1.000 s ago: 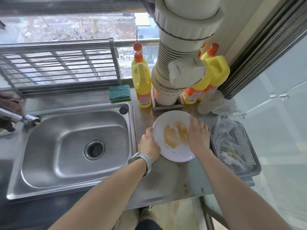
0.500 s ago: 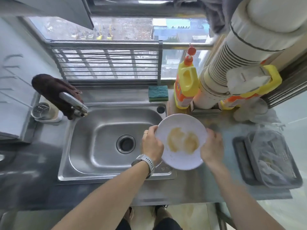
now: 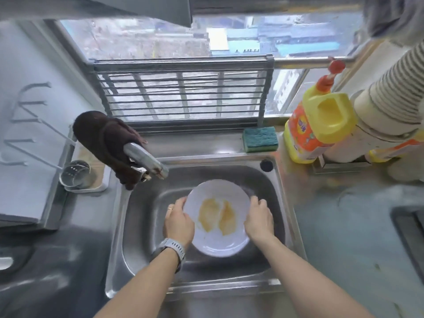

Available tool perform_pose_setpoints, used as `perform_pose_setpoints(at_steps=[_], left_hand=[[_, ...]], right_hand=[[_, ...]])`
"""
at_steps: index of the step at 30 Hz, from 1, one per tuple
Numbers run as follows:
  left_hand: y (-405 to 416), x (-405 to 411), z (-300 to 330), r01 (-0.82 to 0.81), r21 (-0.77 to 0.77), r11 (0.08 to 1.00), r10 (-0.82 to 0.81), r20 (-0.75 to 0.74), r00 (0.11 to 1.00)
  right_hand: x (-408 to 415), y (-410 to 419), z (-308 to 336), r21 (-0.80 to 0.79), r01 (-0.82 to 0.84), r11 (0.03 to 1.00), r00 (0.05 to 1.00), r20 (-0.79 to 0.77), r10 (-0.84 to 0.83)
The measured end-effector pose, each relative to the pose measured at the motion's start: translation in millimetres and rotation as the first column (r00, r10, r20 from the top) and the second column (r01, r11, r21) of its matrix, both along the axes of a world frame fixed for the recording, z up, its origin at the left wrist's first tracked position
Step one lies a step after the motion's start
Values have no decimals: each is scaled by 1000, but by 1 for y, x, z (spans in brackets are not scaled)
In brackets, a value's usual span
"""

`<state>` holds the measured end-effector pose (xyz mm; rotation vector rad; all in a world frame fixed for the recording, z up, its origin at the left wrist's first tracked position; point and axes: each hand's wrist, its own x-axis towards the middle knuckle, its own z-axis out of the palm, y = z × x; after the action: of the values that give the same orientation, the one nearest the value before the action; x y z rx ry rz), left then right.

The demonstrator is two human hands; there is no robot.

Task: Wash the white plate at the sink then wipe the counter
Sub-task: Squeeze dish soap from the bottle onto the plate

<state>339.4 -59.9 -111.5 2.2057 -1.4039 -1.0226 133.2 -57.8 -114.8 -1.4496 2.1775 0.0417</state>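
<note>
1. We stand at a stainless steel counter [image 3: 344, 226]; its far right side blurs, and a dark tray [image 3: 408, 230] there is cut off by the frame edge.
2. We see the steel sink [image 3: 284, 203], a rounded rectangular basin; its drain is hidden under what we hold.
3. We hold the white plate [image 3: 215, 246] over the middle of the basin, round and glossy, with two yellow-brown smears on its face.
4. Our forearms reach in from the bottom edge.
5. Our left hand [image 3: 179, 223], a grey watch [image 3: 174, 246] at the wrist, curls its fingers round the plate's left rim.
6. Our right hand [image 3: 259, 219] clamps the right rim, its fingers bent over the edge; their tips are too blurred to make out.
7. A brown cloth [image 3: 103, 138] drapes over the chrome tap [image 3: 146, 160].
8. A yellow detergent bottle [image 3: 316, 127] stands just beside a green sponge [image 3: 260, 138] behind the basin.
</note>
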Motion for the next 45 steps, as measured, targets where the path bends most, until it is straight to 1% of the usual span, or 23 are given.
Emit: perform_pose_setpoints(at_steps=[2, 5, 11, 12, 13, 14, 16, 17, 18, 21, 23, 25, 27, 28, 30, 32, 33, 34, 35, 37, 39, 42, 45], left_hand=[[-5, 3, -23, 50, 54, 997, -49, -17, 999], [-9, 4, -51, 121, 110, 987, -117, -41, 992], [-8, -8, -72, 268, 269, 925, -248, -109, 963], [-8, -9, -71, 272, 287, 918, -247, -119, 962], [-7, -11, -70, 270, 298, 916, -241, -130, 962], [-7, -12, -67, 268, 305, 914, -237, -137, 962], [-5, -16, -58, 263, 325, 909, -233, -127, 964], [-5, -20, -51, 253, 330, 909, -227, -115, 967], [-5, -24, -42, 243, 330, 912, -222, -98, 970], [-9, -46, -3, 242, 270, 932, -231, -71, 970], [-15, -66, 30, 247, 163, 955, -235, -90, 968], [-25, -91, 66, 237, 42, 971, -229, -137, 964], [-42, -119, 102, 226, -68, 972, -235, -206, 950], [-51, -135, 119, 217, -119, 969, -240, -244, 940], [-69, -167, 152, 179, -189, 966, -236, -342, 910], [-85, -198, 180, 134, -206, 969, -217, -461, 860], [-92, -212, 191, 115, -203, 972, -206, -511, 835], [-99, -225, 200, 100, -201, 974, -196, -547, 814], [-105, -237, 207, 88, -203, 975, -191, -572, 797], [-114, -255, 217, 88, -201, 976, -191, -583, 790], [-118, -266, 221, 119, -168, 979, -196, -586, 786], [-119, -267, 224, 107, -96, 990, -143, -644, 752], [-116, -249, 233, 91, -73, 993, -116, -660, 742]], right_hand=[[1, -8, -21, 51, 9, 999, 1000, -5, -9], [-1, -14, -44, 76, -2, 997, 998, -55, 6], [-3, -16, -58, 116, -93, 989, 982, -154, 110], [-1, -15, -55, 104, -118, 988, 973, -188, 136], [0, -14, -51, 66, -164, 984, 950, -257, 176], [3, -11, -46, 7, -235, 972, 913, -343, 223], [12, -1, -34, -26, -393, 919, 832, -435, 344], [18, 5, -27, -20, -437, 899, 826, -405, 393], [23, 9, -20, -29, -437, 899, 854, -328, 405], [27, 14, 6, -11, -276, 961, 956, -106, 273], [15, 11, 35, -99, -141, 985, 990, -27, 139], [-6, 3, 74, -232, -28, 972, 997, 67, 45], [-31, -8, 120, -409, 85, 908, 987, 160, -20], [-44, -14, 143, -513, 123, 849, 985, 166, -43], [-68, -26, 183, -686, 167, 709, 986, 122, -114], [-90, -39, 217, -775, 188, 604, 977, 87, -192], [-100, -47, 229, -793, 189, 579, 972, 68, -224], [-110, -55, 238, -790, 189, 583, 968, 49, -247], [-117, -63, 243, -760, 198, 620, 965, 40, -259], [-129, -77, 246, -639, 247, 729, 961, 63, -271], [-137, -85, 242, -537, 292, 791, 955, 118, -272], [-147, -83, 238, -500, 316, 806, 945, 240, -222], [-147, -72, 244, -508, 324, 798, 898, 430, -91]])
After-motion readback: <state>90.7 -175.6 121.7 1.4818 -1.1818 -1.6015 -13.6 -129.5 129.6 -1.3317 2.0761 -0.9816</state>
